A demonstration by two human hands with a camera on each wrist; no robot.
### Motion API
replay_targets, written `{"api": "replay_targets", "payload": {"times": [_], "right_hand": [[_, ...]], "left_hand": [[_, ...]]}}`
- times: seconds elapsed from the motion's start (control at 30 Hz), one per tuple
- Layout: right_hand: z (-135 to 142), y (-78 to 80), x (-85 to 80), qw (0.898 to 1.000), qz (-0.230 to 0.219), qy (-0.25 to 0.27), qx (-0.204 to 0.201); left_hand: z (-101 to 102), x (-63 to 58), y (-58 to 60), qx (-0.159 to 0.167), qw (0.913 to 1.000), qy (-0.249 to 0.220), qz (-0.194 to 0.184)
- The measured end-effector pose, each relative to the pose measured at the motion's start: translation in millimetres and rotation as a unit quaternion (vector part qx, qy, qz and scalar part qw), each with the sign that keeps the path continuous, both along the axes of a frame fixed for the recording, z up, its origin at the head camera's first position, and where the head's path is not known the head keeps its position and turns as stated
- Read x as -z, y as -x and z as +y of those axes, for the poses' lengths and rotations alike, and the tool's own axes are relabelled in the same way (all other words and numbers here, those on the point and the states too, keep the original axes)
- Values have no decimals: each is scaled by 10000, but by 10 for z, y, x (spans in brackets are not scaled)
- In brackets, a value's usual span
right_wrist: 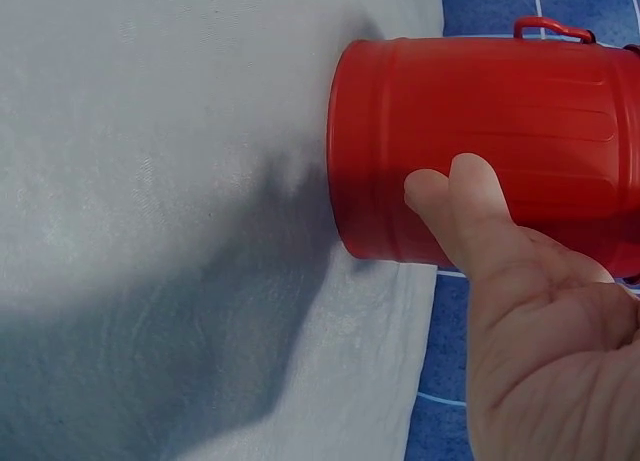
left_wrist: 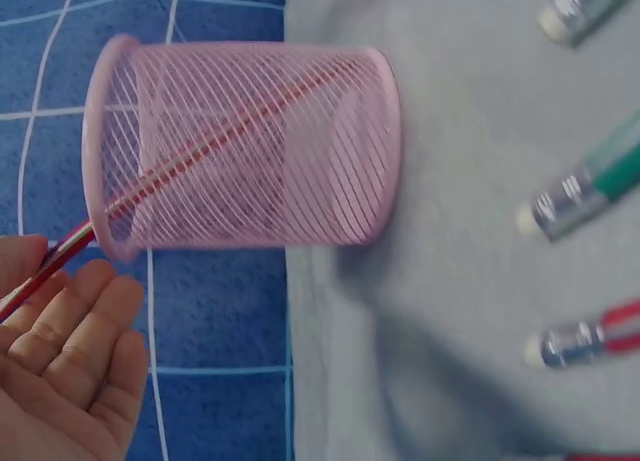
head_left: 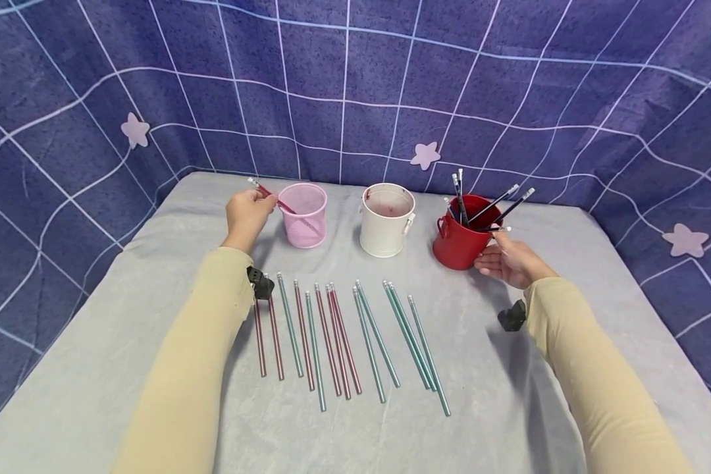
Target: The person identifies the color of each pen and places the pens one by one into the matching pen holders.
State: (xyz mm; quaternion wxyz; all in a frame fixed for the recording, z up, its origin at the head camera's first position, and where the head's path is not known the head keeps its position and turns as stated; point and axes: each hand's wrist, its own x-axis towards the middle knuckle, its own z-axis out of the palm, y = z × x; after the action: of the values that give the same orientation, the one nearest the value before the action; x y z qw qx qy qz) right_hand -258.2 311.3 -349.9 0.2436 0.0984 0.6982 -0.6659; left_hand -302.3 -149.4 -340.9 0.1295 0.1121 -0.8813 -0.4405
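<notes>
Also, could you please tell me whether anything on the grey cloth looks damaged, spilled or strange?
One small thing: the white bucket shows reddish marks on its inner wall, which is otherwise pale. They could be stains or part of a print; I cannot tell. I see nothing spilled.

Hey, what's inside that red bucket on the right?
Several dark pencils, leaning different ways with their eraser ends showing. The red bucket has solid sides that hide their lower parts, and its inside bottom shows in no view, so I can't tell whether anything else lies there.
</notes>
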Motion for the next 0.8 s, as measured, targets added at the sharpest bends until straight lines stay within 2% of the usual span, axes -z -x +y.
{"api": "replay_targets", "payload": {"times": [0.1, 0.23, 0.33, 0.43, 0.57, 0.7, 0.77, 0.8], "right_hand": [[-10, 7, -3, 10000, -14, -1, -26], [-12, 14, -4, 10000, -44, -21, 1], [-1, 17, -5, 10000, -19, -16, -13], [10, 14, 2, 10000, 7, 43, -55], [29, 2, 2, 9999, -9, 143, -75], [18, 2, -1, 9996, -27, 268, -29], [-1, 8, -1, 9994, -49, 346, 15], [-8, 14, 1, 9993, -60, 373, 23]], "left_hand": [[-91, 33, -21, 227, 9996, 35, -184], [-194, 14, -80, 764, 9949, 93, -645], [-270, -18, -147, 1190, 9866, 359, -1057], [-338, -31, -218, 1539, 9734, 848, -1468], [-398, -1, -319, 1972, 9487, 1496, -1969], [-411, 41, -464, 2479, 9105, 2093, -2564], [-407, 46, -544, 2649, 8906, 2336, -2865], [-409, 51, -580, 2696, 8835, 2404, -2983]]}}
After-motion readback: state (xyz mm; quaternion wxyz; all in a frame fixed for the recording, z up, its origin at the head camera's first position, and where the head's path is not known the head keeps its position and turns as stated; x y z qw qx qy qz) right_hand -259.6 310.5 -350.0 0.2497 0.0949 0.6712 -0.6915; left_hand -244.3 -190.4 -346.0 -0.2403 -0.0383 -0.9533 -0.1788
